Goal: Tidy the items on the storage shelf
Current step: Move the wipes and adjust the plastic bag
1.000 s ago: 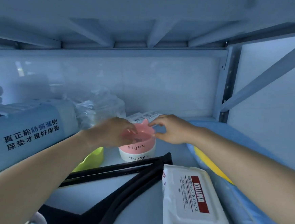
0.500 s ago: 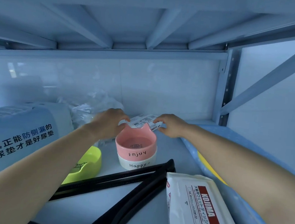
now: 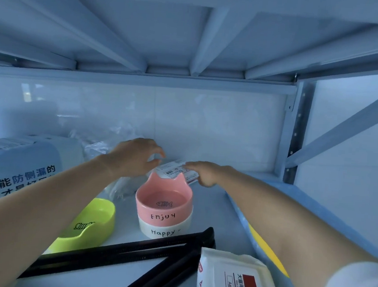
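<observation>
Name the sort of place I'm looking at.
Probably a metal storage rack stocked with pet supplies, perhaps in a home or utility room. The signs are a perforated steel upright, stacked cat-eared bowls with a fish drawn inside the top one, and a pack of pet wipes.

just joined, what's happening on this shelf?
A person reaches both hands to the back of the shelf, behind the pink bowl stacked on a white bowl. The right hand touches a small labelled packet there; the left hand hovers beside it, fingers curled. Whether either grips it isn't clear. The green bowl and wipes pack lie untouched nearer the front.
</observation>
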The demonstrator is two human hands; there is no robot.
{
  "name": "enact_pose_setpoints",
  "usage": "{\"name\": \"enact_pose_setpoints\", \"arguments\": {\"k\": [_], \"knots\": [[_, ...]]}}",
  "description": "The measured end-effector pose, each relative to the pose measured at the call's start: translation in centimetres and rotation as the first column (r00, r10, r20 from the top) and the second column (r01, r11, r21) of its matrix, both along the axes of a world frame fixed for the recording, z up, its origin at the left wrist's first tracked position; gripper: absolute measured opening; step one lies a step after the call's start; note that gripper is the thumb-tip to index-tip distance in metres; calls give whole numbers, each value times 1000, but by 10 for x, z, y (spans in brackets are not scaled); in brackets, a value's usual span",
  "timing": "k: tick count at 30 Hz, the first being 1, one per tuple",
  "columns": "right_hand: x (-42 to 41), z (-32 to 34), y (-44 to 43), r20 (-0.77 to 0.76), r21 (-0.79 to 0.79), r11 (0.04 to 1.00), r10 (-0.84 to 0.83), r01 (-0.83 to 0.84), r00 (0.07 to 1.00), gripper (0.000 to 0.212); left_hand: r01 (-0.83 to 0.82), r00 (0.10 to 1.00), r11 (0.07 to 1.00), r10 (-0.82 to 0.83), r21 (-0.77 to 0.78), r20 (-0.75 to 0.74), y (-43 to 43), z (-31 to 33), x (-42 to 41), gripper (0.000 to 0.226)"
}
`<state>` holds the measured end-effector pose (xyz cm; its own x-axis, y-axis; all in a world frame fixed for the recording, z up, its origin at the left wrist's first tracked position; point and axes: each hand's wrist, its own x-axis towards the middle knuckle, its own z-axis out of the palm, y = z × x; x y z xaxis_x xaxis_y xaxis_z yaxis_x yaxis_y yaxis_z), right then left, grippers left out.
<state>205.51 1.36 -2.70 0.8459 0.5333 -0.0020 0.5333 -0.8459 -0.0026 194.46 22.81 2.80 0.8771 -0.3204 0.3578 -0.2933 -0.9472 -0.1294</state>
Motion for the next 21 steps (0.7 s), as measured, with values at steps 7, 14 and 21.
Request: {"name": "enact_pose_setpoints", "arguments": {"k": [7,14,21], "knots": [[16,5,-15,16,-119,993,-7,9,1000,72,-30,1000,999,30,-25,0,-1,-1,1,29],[16,13,-15,34,-116,993,31,-27,999,61,-50,999,998,49,-30,-18,-2,-3,7,28],[18,-4,-25,-30,107,989,101,-98,994,65,-1,999,999,-1,-36,-33,-20,-9,15,27]]}}
